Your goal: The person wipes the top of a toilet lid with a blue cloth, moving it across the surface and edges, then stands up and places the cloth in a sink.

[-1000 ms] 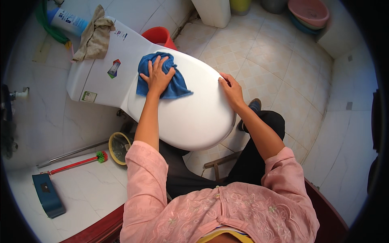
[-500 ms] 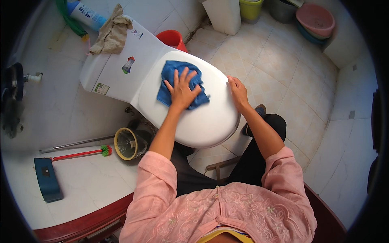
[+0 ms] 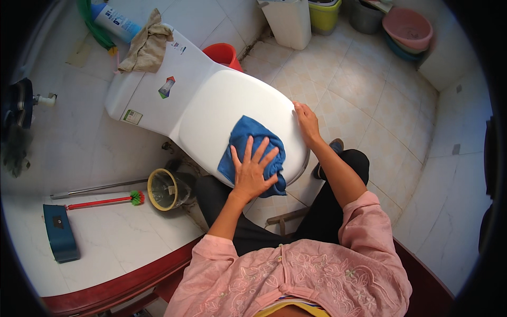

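A white toilet lid (image 3: 227, 100) lies closed in front of me. On its near part is a crumpled blue cloth (image 3: 245, 129), one corner hanging over the front edge. My left hand (image 3: 255, 171) presses flat on the cloth with its fingers spread. At the lid's right edge, my right hand (image 3: 306, 122) grips the rim with fingers together; the fingertips' undersides are hidden. Behind the lid is the white toilet tank (image 3: 150, 90). A beige rag (image 3: 145, 45) is draped over its far end, beside a blue-and-white bottle (image 3: 116, 22).
At left are a yellow-rimmed waste bin (image 3: 153, 193), a red-handled brush (image 3: 103, 202), a metal rod (image 3: 105, 187) and a dark teal box (image 3: 60, 232). A red bucket (image 3: 222, 54) stands behind the toilet. Farther back are a white bin (image 3: 288, 24) and stacked basins (image 3: 409, 26).
My left hand has slid the blue cloth from the lid's rear part toward me, to the front edge. The right hand stays at the lid's right edge.
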Tool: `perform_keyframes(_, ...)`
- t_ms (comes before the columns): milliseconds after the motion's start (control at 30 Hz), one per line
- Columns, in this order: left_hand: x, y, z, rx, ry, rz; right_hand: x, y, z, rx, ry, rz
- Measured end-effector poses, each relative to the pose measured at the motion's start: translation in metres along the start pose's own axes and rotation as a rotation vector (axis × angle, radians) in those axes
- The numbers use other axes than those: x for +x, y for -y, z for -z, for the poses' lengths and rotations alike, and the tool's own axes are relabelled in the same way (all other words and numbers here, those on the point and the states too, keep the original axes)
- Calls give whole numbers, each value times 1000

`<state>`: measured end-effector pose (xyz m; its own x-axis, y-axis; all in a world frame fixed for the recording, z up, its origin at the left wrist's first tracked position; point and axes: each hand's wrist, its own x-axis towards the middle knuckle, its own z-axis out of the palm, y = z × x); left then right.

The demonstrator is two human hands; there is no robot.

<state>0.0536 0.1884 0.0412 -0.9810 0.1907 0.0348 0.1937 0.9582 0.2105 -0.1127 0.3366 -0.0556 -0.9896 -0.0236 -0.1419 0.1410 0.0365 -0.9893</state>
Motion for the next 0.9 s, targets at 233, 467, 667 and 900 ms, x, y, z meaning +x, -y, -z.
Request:
perform_keyframes(233,85,47,-5,0,-112,109,2,4,1,3,25,-86)
perform_keyframes(467,175,74,-5,-2,-10,257,-1,11,3,-51,2,-97)
perform_keyframes(667,192,72,-7,27,-30,319,0,11,1,-46,-28,-87)
perform_keyframes(900,148,45,-11,-17,-74,193,0,9,-2,-10,-49,-44)
